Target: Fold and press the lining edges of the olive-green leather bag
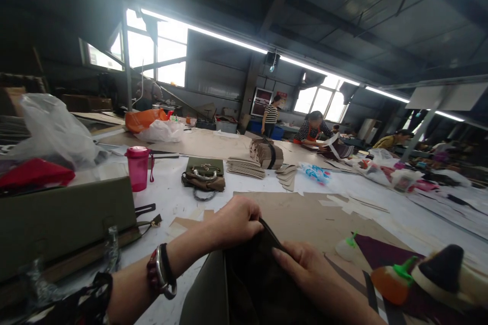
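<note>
Long ceiling tubes and bright windows (170, 55) light a workshop where, past my station, a person in a striped top (271, 115) stands and a person in a red apron (313, 131) bends over the far work. I have a white worktable (168, 200) before me, with a brown sheet (305, 213) spread beyond my hands. At the near edge, low in the middle of my view, is what looks like an olive-green bag body (204, 294), its dark inside facing me.

My left hand (239, 218) is clamped on the top of its rim; my right hand (301, 264) grips the same rim lower down, thumb on the near face, its other fingers partly hidden. The hands are apart, with a short run of edge between them. I judge the step to be straightening or checking that edge. The next move, to my mind, calls for an even pinch along the rim, without creasing it, and a right forearm kept clear of the orange glue bottle (391, 282) with its green nozzle.
</note>
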Motion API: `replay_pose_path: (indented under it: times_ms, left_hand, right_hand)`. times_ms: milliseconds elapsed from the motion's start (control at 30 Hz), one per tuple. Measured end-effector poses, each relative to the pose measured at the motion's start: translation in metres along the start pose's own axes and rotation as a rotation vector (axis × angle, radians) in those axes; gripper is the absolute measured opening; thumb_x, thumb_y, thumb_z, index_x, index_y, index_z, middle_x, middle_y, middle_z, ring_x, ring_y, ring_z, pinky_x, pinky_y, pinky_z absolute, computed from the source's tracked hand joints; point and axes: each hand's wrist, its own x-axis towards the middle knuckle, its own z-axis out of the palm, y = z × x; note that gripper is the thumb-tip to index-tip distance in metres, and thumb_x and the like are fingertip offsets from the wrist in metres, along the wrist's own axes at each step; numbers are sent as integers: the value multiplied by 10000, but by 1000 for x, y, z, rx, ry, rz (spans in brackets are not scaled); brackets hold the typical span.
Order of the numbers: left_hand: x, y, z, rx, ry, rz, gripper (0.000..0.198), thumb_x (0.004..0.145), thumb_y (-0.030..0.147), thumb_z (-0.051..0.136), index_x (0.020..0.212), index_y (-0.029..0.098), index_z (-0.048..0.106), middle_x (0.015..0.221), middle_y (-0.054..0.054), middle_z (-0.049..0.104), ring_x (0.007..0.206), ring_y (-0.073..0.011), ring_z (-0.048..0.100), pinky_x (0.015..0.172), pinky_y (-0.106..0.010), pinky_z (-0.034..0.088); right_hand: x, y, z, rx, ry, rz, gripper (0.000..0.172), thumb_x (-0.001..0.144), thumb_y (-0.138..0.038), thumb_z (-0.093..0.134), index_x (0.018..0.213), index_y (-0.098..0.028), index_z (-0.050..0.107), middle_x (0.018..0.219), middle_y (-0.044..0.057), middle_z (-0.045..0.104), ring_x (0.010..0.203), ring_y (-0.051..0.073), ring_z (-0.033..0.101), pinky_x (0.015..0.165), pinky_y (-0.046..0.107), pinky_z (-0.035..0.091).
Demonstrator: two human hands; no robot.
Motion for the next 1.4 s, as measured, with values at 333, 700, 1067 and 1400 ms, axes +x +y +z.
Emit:
replay_pose_path:
  times_ms: [333, 700, 1067, 1400]
  left_hand:
    - [-1, -5, -1, -70, -29, -67, 95, 585, 161, 482, 578, 132, 572, 458, 57, 412, 468, -65, 367, 408, -162, 249]
    - [3, 1, -3, -40, -69, -109, 66, 559, 142, 481, 507, 133, 522, 409, 58, 347, 435, -66, 337, 376, -166, 212]
    - [14, 0, -1, -32, -77, -157, 50, 544, 157, 488, 496, 145, 483, 412, 56, 352, 440, -73, 339, 383, -171, 209]
    - [27, -4, 8, -18, -80, -139, 45, 532, 138, 482, 489, 141, 493, 420, 45, 361, 462, -89, 358, 410, -190, 244]
  right_hand:
    - [2, 2, 1, 106, -44, -25, 339, 815, -395, 352, 644, -138, 493, 583, -4, 451, 535, 110, 408, 471, 195, 311]
    - [3, 5, 2, 178, -75, -2, 291, 802, -376, 405, 656, -139, 491, 587, -16, 439, 525, 96, 393, 446, 178, 303]
    - [-9, -4, -13, 538, -235, 132, 412, 683, -422, 605, 990, -151, 568, 792, 21, 607, 759, 192, 565, 649, 242, 450]
    - [-29, -8, -24, 516, -232, 143, 386, 735, -413, 563, 1026, -160, 570, 851, 34, 619, 824, 208, 567, 713, 276, 460]
